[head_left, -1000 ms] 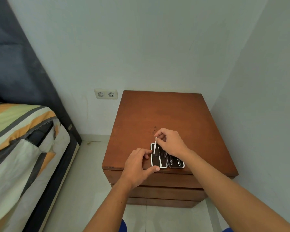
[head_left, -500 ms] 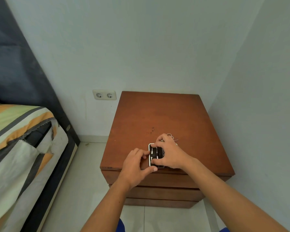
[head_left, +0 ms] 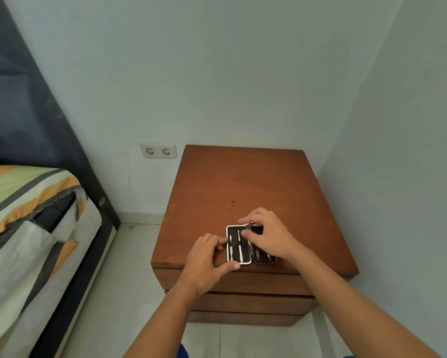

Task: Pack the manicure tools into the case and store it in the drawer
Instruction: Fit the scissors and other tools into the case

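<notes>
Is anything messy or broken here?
Mostly tidy. The odd spot is the bed: its striped cover is torn open along a frayed edge, showing dark material underneath. On the nightstand, the manicure case lies open with tools strapped in, steadied by the left hand while the right hand works over it.
</notes>
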Tool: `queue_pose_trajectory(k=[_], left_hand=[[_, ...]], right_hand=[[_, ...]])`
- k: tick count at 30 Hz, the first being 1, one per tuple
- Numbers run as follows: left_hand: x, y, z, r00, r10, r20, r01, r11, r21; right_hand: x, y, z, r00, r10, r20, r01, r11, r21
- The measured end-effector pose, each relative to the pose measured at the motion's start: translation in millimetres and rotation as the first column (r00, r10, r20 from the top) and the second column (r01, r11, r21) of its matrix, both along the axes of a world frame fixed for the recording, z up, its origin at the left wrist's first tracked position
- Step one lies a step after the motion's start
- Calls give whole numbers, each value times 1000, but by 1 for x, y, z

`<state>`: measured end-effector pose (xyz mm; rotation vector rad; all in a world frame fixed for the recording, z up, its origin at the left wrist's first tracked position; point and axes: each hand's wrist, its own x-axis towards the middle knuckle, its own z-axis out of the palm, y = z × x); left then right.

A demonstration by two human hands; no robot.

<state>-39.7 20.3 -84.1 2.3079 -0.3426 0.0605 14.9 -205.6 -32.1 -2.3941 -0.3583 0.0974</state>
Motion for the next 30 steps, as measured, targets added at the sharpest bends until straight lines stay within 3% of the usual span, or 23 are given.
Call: queue_pose_trajectory(k=[3, 7, 12, 17, 21, 26, 30], left_hand=[[0, 1, 1, 1000, -1, -5, 1, 1000, 2], [0, 2, 0, 1000, 0, -12, 0, 1000, -1], [0, 1, -1, 1000, 7, -10, -7, 1000, -2], [0, 1, -3, 1000, 11, -13, -11, 1000, 0], [1, 1, -3, 1000, 9, -14, -9, 1000, 1], [1, 1, -4, 1000, 13, -20, -13, 1000, -1], [1, 2, -5, 1000, 13, -23, -13, 1000, 4]], right_hand=[[16, -11, 4, 977, -212, 25, 211, 977, 14], [35, -20, 1, 915, -394, -82, 390, 919, -59], [39, -4, -7, 900, -435, -38, 417, 882, -219], [44, 4, -6, 892, -444, -81, 423, 886, -193], [46, 1, -7, 867, -458, -197, 468, 883, 7], [45, -8, 0, 847, -438, -302, 527, 769, 362], [44, -20, 10, 872, -363, -328, 486, 722, 492]])
